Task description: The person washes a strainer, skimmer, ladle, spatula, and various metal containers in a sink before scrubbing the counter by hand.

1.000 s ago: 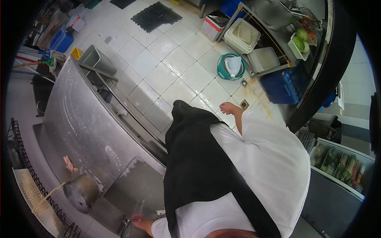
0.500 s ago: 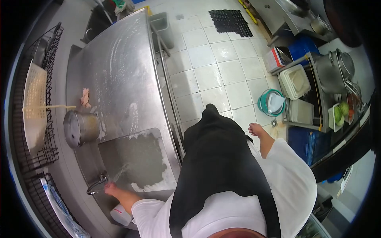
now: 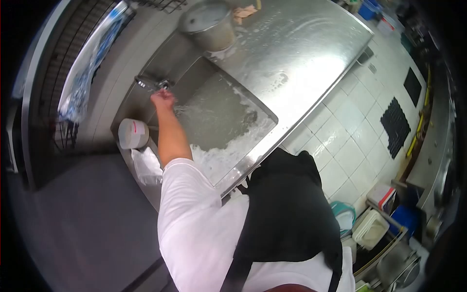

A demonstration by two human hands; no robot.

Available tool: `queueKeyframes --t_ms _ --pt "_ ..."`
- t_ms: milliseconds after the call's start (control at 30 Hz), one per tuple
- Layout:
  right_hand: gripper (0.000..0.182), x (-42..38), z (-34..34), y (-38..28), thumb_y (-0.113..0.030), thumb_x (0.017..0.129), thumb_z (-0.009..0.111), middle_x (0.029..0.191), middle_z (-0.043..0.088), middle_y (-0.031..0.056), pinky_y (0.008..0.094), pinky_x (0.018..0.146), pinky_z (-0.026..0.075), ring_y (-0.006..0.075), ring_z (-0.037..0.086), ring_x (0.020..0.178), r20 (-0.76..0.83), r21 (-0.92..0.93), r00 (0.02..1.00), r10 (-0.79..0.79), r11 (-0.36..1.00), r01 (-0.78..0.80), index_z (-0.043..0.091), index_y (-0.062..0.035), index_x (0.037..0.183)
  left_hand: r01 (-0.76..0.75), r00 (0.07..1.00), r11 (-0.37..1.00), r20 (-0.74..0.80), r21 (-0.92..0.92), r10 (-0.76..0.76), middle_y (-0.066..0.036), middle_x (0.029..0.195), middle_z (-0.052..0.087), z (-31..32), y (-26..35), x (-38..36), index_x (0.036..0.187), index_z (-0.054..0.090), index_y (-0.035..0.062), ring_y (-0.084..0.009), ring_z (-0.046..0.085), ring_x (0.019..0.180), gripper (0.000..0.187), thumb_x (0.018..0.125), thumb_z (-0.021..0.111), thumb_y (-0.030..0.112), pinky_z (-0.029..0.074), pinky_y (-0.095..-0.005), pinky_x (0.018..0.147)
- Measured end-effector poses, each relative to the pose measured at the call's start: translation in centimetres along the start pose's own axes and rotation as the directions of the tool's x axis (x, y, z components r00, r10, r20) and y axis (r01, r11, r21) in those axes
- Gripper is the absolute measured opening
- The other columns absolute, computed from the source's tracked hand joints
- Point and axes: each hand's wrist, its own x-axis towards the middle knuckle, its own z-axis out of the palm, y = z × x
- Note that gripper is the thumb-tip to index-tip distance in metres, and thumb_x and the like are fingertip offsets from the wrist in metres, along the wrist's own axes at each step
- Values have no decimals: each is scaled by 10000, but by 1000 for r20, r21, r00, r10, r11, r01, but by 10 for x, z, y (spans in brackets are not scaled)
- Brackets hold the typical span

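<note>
My left hand (image 3: 163, 99) is stretched out over the steel sink (image 3: 221, 114), right under the spout of the faucet (image 3: 152, 83) on the back rim. The fingers look curled, and I cannot tell whether they grip the spout or only touch it. Foamy water (image 3: 228, 146) lies in the basin. My white sleeve and black apron (image 3: 287, 214) fill the lower middle. My right hand is out of sight.
A metal pot (image 3: 208, 22) and a pinkish rag (image 3: 244, 11) sit on the wet steel counter (image 3: 296, 53) beyond the sink. A white tub (image 3: 132, 134) and a plastic bag (image 3: 146, 165) lie beside the basin. Crates and containers (image 3: 370, 228) stand on the tiled floor.
The view has swung round, so the sink now lies ahead. My left hand stays at the faucet. My right hand, seen before by my side, has left the view.
</note>
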Motion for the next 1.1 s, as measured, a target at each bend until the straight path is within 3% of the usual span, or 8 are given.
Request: queueKeyframes --t_ms 33,233,433,633,767,933,1033,1100 --pt "322 -1 -3 -2 -354 920 522 913 610 31 273 611 459 125 565 732 -3 -11 1000 11 1000 -11 553 -114 1131 23 997 999 -70 -33 -25 -18 617 417 9 2 -1 761 424 96 -124 308 456 132 873 354 93 265 -249 405" --pt "332 -8 -12 -14 -360 920 517 942 610 37 291 630 464 139 571 759 -28 -28 999 19 999 -20 547 -115 1143 -93 986 996 137 6 91 -32 638 460 -15 0 16 770 443 110 -118 344 464 126 839 363 41 282 -247 402" --pt "343 -8 -15 -25 -366 921 513 970 610 44 309 649 468 152 576 785 -31 -46 999 23 999 -24 540 -116 1155 -151 984 985 -106 -83 142 -26 627 446 -1 -12 23 768 451 116 -117 334 448 123 840 373 56 254 -251 386" --pt "354 -6 -20 -25 -371 921 508 999 611 50 327 667 472 165 582 812 -33 -52 999 39 998 -40 534 -117 1166 -139 986 986 -76 96 146 -21 658 455 -7 -14 17 771 449 104 -132 409 564 76 839 443 70 328 -279 478" --pt "361 -5 -16 -27 -375 922 505 1018 611 54 339 680 475 174 585 829 -29 -37 999 30 999 -31 529 -118 1174 20 999 998 24 66 -22 -41 820 472 -45 -27 101 886 456 95 -185 448 737 64 842 476 138 381 -374 615" --pt "370 -9 -5 -1 -380 922 501 1042 611 60 353 696 478 185 590 851 -35 0 999 -31 1000 31 524 -119 1184 93 995 987 27 131 -98 -187 1304 475 -47 -27 101 1271 408 32 -338 483 1162 467 930 379 349 452 -539 909" --pt "372 -32 8 -11 -396 908 522 1033 607 45 397 770 480 185 590 871 -101 -12 994 -44 999 43 522 -134 1173 163 981 969 -136 184 -139 -177 1080 603 -41 -8 139 1122 478 -75 -336 586 954 441 960 327 307 533 -424 796" --pt "361 -44 16 -13 -372 914 513 1015 610 31 374 759 479 160 586 867 -117 7 993 -23 1000 24 529 -134 1186 156 985 971 -104 181 -139 -185 1189 572 -28 9 147 1191 453 -69 -341 568 1042 431 971 307 272 521 -442 821"
